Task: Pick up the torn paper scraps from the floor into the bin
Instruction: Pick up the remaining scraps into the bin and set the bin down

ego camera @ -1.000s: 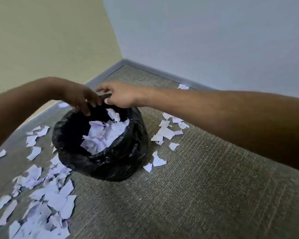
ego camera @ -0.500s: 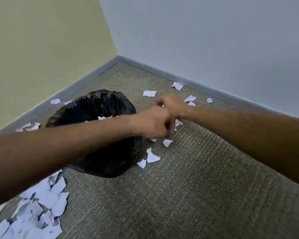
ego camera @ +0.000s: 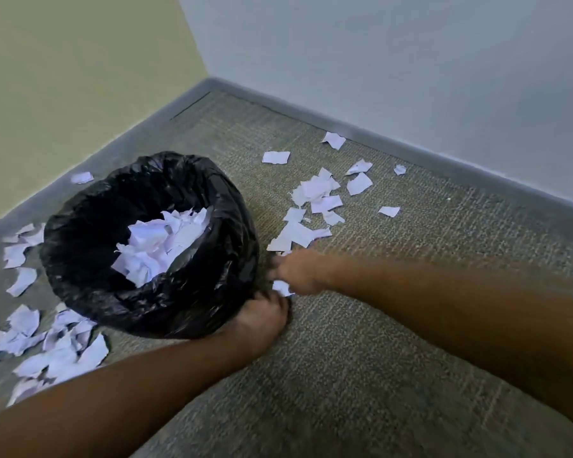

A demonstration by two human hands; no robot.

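Torn paper scraps lie on the carpet floor to the right of the bin. More scraps lie to its left, and a pile of scraps sits inside the bin. The bin has a black bag over it. The right hand is low by the bin's right side and pinches 1 white scrap. The left hand is just below it, fingers curled against the bin's bag. It is blurry, so I cannot tell if it grips anything. The 2 hands are close together.
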